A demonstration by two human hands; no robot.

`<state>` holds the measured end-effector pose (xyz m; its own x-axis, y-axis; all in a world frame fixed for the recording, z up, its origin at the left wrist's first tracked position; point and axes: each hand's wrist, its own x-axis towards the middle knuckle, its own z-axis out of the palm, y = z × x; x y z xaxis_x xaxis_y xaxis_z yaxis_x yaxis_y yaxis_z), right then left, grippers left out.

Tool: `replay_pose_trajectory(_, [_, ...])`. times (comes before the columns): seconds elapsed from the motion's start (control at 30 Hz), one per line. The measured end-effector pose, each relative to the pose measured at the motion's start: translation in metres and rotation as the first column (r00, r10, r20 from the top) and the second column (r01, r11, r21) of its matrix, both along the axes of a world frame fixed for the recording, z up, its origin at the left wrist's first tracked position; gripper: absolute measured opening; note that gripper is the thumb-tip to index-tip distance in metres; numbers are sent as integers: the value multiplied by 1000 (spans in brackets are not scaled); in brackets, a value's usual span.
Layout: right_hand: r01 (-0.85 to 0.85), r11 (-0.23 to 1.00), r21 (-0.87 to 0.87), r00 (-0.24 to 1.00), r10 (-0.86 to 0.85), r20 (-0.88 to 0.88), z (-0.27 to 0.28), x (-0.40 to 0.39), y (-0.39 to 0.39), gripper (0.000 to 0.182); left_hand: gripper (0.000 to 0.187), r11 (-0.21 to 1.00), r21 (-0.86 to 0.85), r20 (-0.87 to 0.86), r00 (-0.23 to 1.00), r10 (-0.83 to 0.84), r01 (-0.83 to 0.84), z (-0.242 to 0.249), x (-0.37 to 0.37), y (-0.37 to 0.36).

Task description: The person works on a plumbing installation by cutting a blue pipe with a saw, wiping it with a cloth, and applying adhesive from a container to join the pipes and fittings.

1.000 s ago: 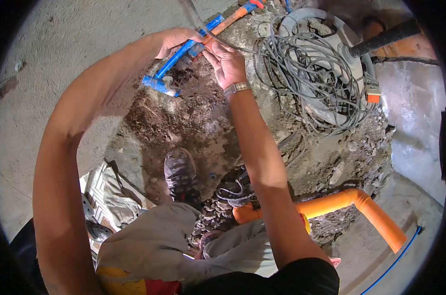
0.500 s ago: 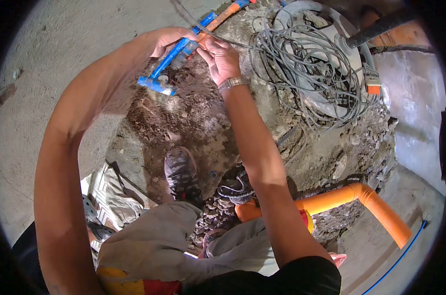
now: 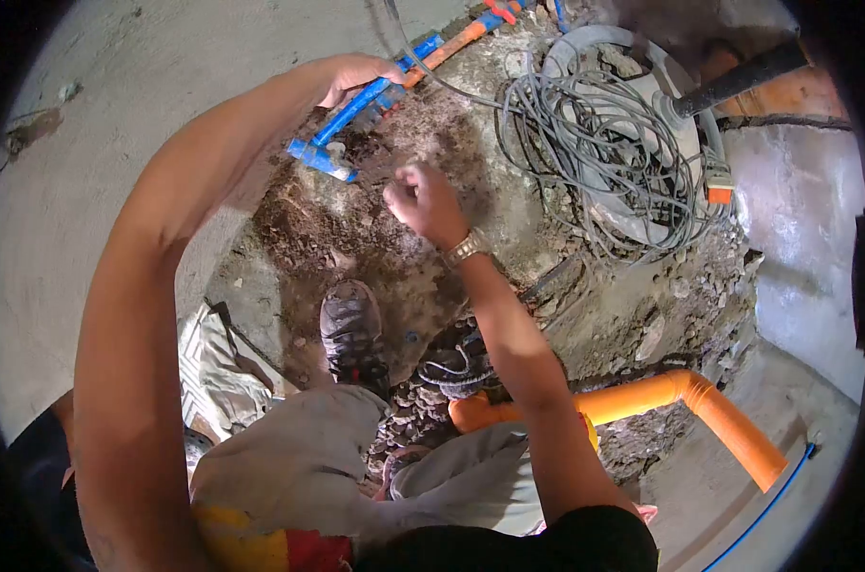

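Note:
Two blue pipe pieces with a T-shaped end [image 3: 322, 159] lie over the dirt at the upper middle. At their upper part is my left hand [image 3: 361, 74], its fingers pressed on the blue pipe [image 3: 352, 112]. An orange pipe [image 3: 456, 46] continues from there to the upper right. Below and right of the blue pipe, my right hand [image 3: 423, 202] hangs over the dirt with its fingers curled, apart from the pipe. Whether something small is between those fingers cannot be made out. A watch [image 3: 469, 246] is on the right wrist.
Coiled grey cable [image 3: 604, 143] lies on a round grey object at the upper right. A bent orange pipe [image 3: 642, 396] crosses the lower right, near a blue tube [image 3: 762, 515]. Pale cloth [image 3: 225, 377] lies by my leg. A shoe [image 3: 351, 329] stands on the dirt.
My right hand has come off the pipes and moved down towards me, its fingers now curled. My left hand has stayed at the blue pipe. The view has shifted slightly.

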<state>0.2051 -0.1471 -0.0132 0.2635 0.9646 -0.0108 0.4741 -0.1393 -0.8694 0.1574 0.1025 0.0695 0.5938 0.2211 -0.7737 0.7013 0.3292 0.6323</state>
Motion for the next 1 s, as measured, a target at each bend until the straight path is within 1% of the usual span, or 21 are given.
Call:
replay_pose_trajectory(0.03, [210, 977, 19, 977, -210, -33, 5, 0, 13, 27, 32, 1000, -14, 18, 1000, 4, -3, -3, 0, 0])
replay_pose_trajectory(0.07, [414, 910, 28, 909, -411, -72, 9, 4, 28, 26, 32, 1000, -29, 33, 999, 5, -4, -6, 1, -1])
replay_pose_trajectory(0.1, [444, 884, -147, 712, -448, -541, -19, 19, 51, 23, 32, 1000, -29, 33, 999, 7, -6, -6, 1, -1])
replay_pose_trajectory(0.17, [478, 835, -273, 323, -456, -829, 21, 38, 77, 22, 31, 999, -26, -33, 999, 25, -26, -5, 2, -1])
replay_pose_trajectory(0.2, [477, 837, -268, 327, -452, -830, 22, 47, 88, 22, 31, 999, -22, -30, 999, 28, -28, -8, 3, 1])
replay_pose_trajectory(0.27, [424, 871, -249, 387, -423, -819, 19, 60, 106, 24, 31, 999, -41, 32, 999, 16, -14, -17, 1, 5])
replay_pose_trajectory(0.3, [416, 880, -228, 405, -404, -820, 17, 62, 108, 24, 31, 998, -57, 6, 1000, -27, 27, -13, -1, 5])
replay_pose_trajectory(0.33, [405, 884, -232, 407, -402, -820, 14, 65, 109, 24, 31, 998, -60, 3, 1000, -15, 16, -9, -1, 4])
replay_pose_trajectory(0.4, [315, 926, -208, 424, -333, -842, 11, 70, 108, 28, 32, 1000, -23, 13, 1000, 14, -14, -9, -1, 1])
replay_pose_trajectory(0.43, [308, 928, -210, 427, -332, -841, 11, 70, 109, 28, 32, 1000, -30, 18, 1000, -7, 7, -11, -1, 3])
replay_pose_trajectory(0.5, [294, 919, -263, 294, -349, -890, 14, 69, 110, 24, 32, 1000, -20, 33, 999, 16, -16, -15, -1, 3])
replay_pose_trajectory(0.53, [290, 920, -263, 297, -348, -889, 16, 67, 110, 24, 33, 1000, -9, 47, 998, 30, -30, -18, -1, 3])
replay_pose_trajectory(0.6, [289, 919, -270, 174, -328, -929, 18, 61, 111, 21, 33, 999, 2, 35, 998, 42, -42, -20, -1, 3])
replay_pose_trajectory(0.63, [287, 919, -270, 176, -328, -928, 18, 61, 111, 21, 33, 999, 13, 22, 999, 48, -48, -19, -1, 2])
replay_pose_trajectory(0.67, [287, 925, -250, 136, -298, -945, 18, 59, 111, 18, 33, 999, 13, 23, 998, 51, -51, -18, -1, 1])
replay_pose_trajectory(0.7, [288, 930, -230, 95, -266, -959, 17, 58, 111, 15, 34, 998, -17, 34, 998, 55, -54, -17, -2, 1])
replay_pose_trajectory(0.73, [285, 930, -230, 97, -266, -959, 15, 56, 113, 15, 34, 997, -46, 45, 997, 60, -57, -16, -3, 1])
replay_pose_trajectory(0.8, [327, 904, -275, 8, -293, -956, 15, 51, 115, 12, 34, 997, -67, 67, 997, 35, -31, -16, -3, 2])
replay_pose_trajectory(0.83, [325, 905, -273, 8, -291, -957, 16, 51, 115, 12, 34, 996, -85, 89, 996, 8, -1, -16, -4, 3])
replay_pose_trajectory(0.9, [299, 933, -198, 25, -215, -976, 20, 50, 112, 11, 34, 997, -71, 84, 996, 14, -8, -15, -5, 2])
replay_pose_trajectory(1.0, [312, 919, -240, 12, -257, -966, 23, 48, 112, 11, 34, 999, -48, 76, 997, 16, -12, -10, -4, -1])
